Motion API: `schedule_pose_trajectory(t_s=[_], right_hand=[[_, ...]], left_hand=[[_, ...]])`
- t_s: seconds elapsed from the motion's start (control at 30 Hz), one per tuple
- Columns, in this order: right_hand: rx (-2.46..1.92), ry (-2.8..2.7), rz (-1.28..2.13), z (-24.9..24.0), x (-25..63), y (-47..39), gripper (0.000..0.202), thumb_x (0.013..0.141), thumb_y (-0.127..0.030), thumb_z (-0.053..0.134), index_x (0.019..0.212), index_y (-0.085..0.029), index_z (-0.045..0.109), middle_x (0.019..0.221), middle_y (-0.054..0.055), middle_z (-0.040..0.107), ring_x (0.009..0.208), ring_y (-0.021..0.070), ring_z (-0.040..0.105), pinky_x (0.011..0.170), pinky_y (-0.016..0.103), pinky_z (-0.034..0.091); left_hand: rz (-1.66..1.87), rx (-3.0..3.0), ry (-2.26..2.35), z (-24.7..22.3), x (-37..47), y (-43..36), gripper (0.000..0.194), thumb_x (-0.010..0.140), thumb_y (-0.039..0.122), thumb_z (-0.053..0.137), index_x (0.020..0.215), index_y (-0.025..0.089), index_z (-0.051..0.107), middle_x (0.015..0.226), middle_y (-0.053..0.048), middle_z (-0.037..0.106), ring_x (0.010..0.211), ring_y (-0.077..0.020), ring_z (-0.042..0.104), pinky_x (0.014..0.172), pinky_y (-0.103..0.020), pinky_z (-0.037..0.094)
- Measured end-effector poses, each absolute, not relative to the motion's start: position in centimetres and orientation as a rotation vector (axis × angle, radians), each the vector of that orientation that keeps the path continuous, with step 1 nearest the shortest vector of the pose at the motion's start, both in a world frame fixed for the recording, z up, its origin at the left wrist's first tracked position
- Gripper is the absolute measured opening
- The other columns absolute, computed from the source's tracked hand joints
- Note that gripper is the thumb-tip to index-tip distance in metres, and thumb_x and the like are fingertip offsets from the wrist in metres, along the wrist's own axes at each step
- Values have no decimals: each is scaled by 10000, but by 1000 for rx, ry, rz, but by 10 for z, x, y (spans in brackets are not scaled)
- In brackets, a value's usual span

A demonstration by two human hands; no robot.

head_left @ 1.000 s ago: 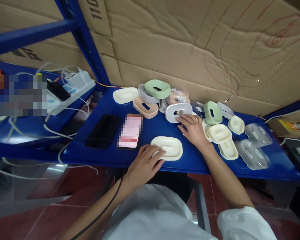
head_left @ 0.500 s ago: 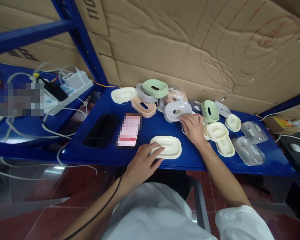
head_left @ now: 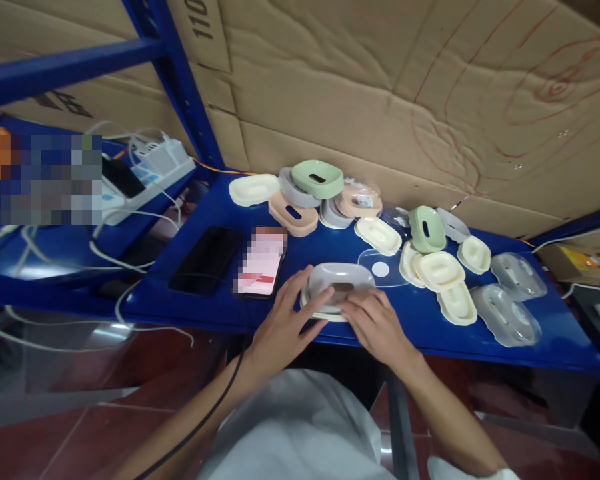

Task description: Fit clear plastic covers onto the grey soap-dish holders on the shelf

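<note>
Both hands are meeting at the near edge of the blue shelf [head_left: 300, 250], over a grey soap-dish top [head_left: 341, 283] that is sitting on a cream tray [head_left: 314, 312]. The left hand [head_left: 286, 327] is lying with fingers spread loosely, its fingertips touching the left end of the grey top and the cream tray's rim. The right hand [head_left: 375, 321] is resting fingers-down on the near right side of the grey top, pressing or gripping it; whether the fingers are curling under the edge cannot be told.

Just left of the left hand a phone with a blurred pink screen [head_left: 260, 261] is lying, and a dark phone [head_left: 205, 260] is lying beside that. Farther back, a green dish top [head_left: 317, 179] is sitting on a pile with a peach dish [head_left: 293, 215] and a cream tray at the far left [head_left: 253, 189]. To the right, a second green dish [head_left: 426, 228], several cream inserts [head_left: 440, 269] and clear plastic shells [head_left: 505, 312] are lying scattered. Behind the shelf, cardboard [head_left: 380, 87] is standing, printed with "110" [head_left: 203, 19] near the top, partly cut off. A white power strip [head_left: 155, 167] with cables is sitting far left.
</note>
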State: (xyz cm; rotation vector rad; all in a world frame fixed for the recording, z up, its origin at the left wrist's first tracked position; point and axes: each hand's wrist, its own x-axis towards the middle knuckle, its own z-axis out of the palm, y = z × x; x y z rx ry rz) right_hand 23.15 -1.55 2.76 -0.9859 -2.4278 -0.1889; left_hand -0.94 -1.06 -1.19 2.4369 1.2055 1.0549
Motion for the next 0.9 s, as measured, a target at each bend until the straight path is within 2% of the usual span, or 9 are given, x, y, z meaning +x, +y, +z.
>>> schedule_pose_trajectory(t_s=[0.1, 0.2, 0.27, 0.4, 0.6, 0.7, 0.8, 0.9], right_hand=[[-1000, -2452, -170, 20, 225, -26, 314, 1069, -137, 543, 1323, -221, 706, 1216, 92, 772, 1206, 208, 689, 1117, 389, 480], [-1160, -2463, -194, 18, 226, -29, 358, 1081, -313, 601, 1430, -248, 648, 1398, 101, 719, 1411, 260, 589, 1218, 467, 391], [-1261, -2447, -196, 18, 229, -30, 430, 1068, -383, 626, 1477, -249, 613, 1444, 113, 695, 1454, 290, 558, 1227, 504, 368], [-1271, -2410, -193, 15, 235, -36, 435, 1065, -362, 637, 1488, -266, 602, 1369, 99, 744, 1346, 268, 651, 1158, 465, 424], [-1236, -2441, -239, 13, 232, -42, 429, 1066, -290, 648, 1492, -259, 605, 1398, 86, 736, 1358, 251, 653, 1162, 454, 418], [-1208, -2475, -198, 14, 237, -44, 426, 1076, -265, 623, 1501, -254, 597, 1465, 87, 694, 1396, 245, 628, 1208, 472, 394], [-1202, -2509, -67, 16, 255, -36, 468, 1095, -325, 581, 1557, -258, 539, 1575, 91, 600, 1489, 244, 541, 1242, 485, 380], [-1390, -2353, -101, 15, 282, -15, 468, 1107, -350, 536, 1566, -258, 535, 1598, 102, 575, 1532, 277, 487, 1232, 517, 386]], left_hand=[[949, 2507, 1157, -12, -10, -8, 509, 1021, 242, 682, 1511, 296, 553, 1705, -137, 397, 1598, -370, 374, 1232, -578, 480], [932, 2503, 1152, -13, -10, -8, 454, 1033, 282, 672, 1477, 258, 579, 1650, -145, 480, 1590, -355, 396, 1222, -553, 501], [943, 2484, 1148, -13, -10, -8, 438, 1038, 286, 665, 1467, 255, 587, 1639, -145, 494, 1579, -345, 420, 1219, -542, 507], [957, 2460, 1085, -11, -11, -9, 384, 1040, 270, 658, 1422, 251, 621, 1619, -132, 526, 1570, -326, 442, 1222, -526, 509], [927, 2537, 1012, -10, -15, -7, 342, 1053, 246, 638, 1393, 232, 654, 1624, -124, 537, 1596, -321, 399, 1234, -526, 501], [877, 2608, 986, -11, -16, -7, 355, 1052, 238, 638, 1405, 216, 660, 1622, -124, 547, 1605, -326, 380, 1239, -515, 498], [893, 2604, 999, -10, -15, -7, 355, 1047, 229, 641, 1401, 205, 669, 1598, -129, 572, 1597, -332, 392, 1243, -526, 493], [954, 2539, 996, -9, -13, -8, 315, 1025, 240, 674, 1337, 202, 700, 1555, -130, 607, 1567, -333, 437, 1240, -526, 497]])
